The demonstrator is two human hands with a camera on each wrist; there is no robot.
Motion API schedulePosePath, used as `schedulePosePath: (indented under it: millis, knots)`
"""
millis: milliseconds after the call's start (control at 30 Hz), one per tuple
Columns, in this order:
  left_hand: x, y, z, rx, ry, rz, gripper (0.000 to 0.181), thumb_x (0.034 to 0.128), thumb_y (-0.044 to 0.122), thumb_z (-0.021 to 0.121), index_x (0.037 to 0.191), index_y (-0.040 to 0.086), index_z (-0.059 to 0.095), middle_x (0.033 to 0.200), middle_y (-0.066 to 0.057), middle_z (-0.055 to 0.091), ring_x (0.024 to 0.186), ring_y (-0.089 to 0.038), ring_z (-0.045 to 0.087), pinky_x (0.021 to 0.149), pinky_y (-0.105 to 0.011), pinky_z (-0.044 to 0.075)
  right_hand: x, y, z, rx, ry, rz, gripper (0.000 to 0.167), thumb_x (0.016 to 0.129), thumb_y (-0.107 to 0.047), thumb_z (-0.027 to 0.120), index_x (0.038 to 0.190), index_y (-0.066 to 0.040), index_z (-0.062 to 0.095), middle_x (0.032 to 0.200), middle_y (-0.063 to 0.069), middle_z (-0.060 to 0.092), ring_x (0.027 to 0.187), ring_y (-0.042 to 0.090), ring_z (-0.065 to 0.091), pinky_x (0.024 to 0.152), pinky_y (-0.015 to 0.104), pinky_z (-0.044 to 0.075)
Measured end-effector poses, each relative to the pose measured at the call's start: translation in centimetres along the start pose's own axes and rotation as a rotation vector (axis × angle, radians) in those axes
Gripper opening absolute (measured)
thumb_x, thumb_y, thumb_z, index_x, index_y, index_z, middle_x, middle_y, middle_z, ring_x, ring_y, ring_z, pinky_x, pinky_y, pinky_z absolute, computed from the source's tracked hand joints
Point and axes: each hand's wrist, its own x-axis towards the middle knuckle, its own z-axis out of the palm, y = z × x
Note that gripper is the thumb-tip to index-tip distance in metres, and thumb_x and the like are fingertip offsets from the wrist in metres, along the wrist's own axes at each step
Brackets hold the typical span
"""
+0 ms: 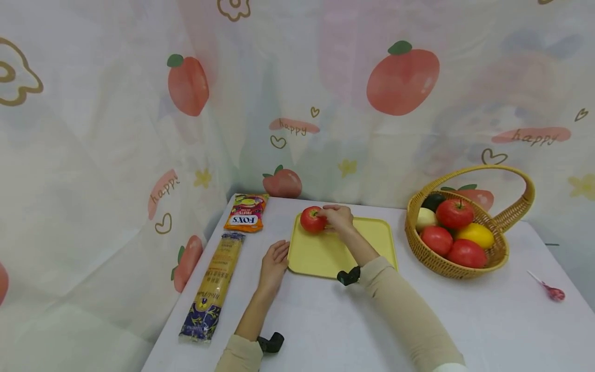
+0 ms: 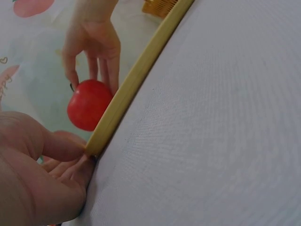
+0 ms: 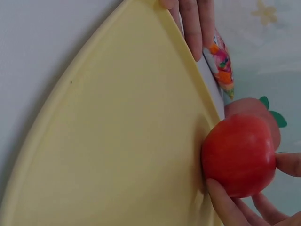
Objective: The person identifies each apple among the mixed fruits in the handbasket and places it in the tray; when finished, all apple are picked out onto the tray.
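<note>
A red apple (image 1: 313, 220) sits at the far left corner of a yellow tray (image 1: 321, 256). My right hand (image 1: 338, 217) has its fingers and thumb around the apple, seen closely in the right wrist view, where the apple (image 3: 239, 155) touches the tray surface. My left hand (image 1: 273, 263) is at the tray's near left corner. In the left wrist view, the left hand's thumb and fingers (image 2: 70, 151) pinch the tray's rim (image 2: 127, 89) at that corner. Part of the left fingers is hidden there.
A wicker basket (image 1: 448, 267) of several fruits, including a lemon (image 1: 475, 236), stands right of the tray. To the left lie a Fox's candy bag (image 1: 247, 213) and a long pasta packet (image 1: 214, 287). A lollipop (image 1: 554, 293) lies far right. Printed cloth hangs behind.
</note>
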Motion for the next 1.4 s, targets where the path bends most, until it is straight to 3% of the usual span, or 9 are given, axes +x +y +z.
schedulePosePath:
  millis: [267, 467, 667, 1000, 1400]
  knots:
    - [0.2, -0.1, 0.1, 0.012, 0.006, -0.013, 0.055, 0.0982, -0.020, 0.048, 0.152, -0.007, 0.042, 0.153, -0.027, 0.050, 0.144, -0.039, 0.047, 0.119, -0.044, 0.042, 0.4, 0.4, -0.3, -0.066, 0.001, 0.004, 0.052, 0.094, -0.024, 0.074, 0.139, -0.002, 0.063, 0.141, 0.017, 0.062, 0.113, 0.027, 0.065, 0.106, 0.049, 0.056]
    - [0.1, -0.2, 0.0, 0.003, 0.006, -0.010, 0.055, 0.0977, -0.020, 0.047, 0.151, -0.007, 0.042, 0.153, -0.028, 0.050, 0.144, -0.040, 0.047, 0.119, -0.044, 0.042, -0.2, 0.3, -0.9, -0.043, 0.030, -0.011, 0.054, 0.095, -0.019, 0.072, 0.144, -0.002, 0.060, 0.129, 0.018, 0.067, 0.117, 0.035, 0.064, 0.108, 0.048, 0.054]
    - [-0.1, 0.1, 0.0, 0.008, 0.005, -0.022, 0.055, 0.0983, -0.020, 0.047, 0.151, -0.006, 0.042, 0.153, -0.027, 0.050, 0.144, -0.039, 0.047, 0.118, -0.044, 0.043, -1.8, -0.5, -2.4, -0.014, 0.035, -0.082, 0.046, 0.094, -0.009, 0.068, 0.140, 0.000, 0.063, 0.131, 0.023, 0.068, 0.128, 0.040, 0.061, 0.107, 0.049, 0.055]
    - [-0.3, 0.4, 0.1, 0.024, 0.010, -0.023, 0.056, 0.0975, -0.021, 0.048, 0.151, -0.007, 0.042, 0.153, -0.029, 0.049, 0.144, -0.041, 0.047, 0.118, -0.045, 0.043, -4.7, -2.7, -5.1, 0.026, -0.051, -0.190, 0.042, 0.101, -0.012, 0.068, 0.140, 0.001, 0.061, 0.138, 0.026, 0.063, 0.129, 0.037, 0.061, 0.106, 0.045, 0.056]
    - [-0.3, 0.4, 0.1, 0.015, 0.007, -0.030, 0.055, 0.0983, -0.020, 0.048, 0.151, -0.006, 0.042, 0.152, -0.027, 0.050, 0.144, -0.039, 0.048, 0.118, -0.044, 0.043, -8.0, -5.2, -9.4, -0.018, -0.028, -0.252, 0.044, 0.104, -0.014, 0.064, 0.145, 0.000, 0.057, 0.143, 0.023, 0.061, 0.133, 0.035, 0.059, 0.107, 0.039, 0.055]
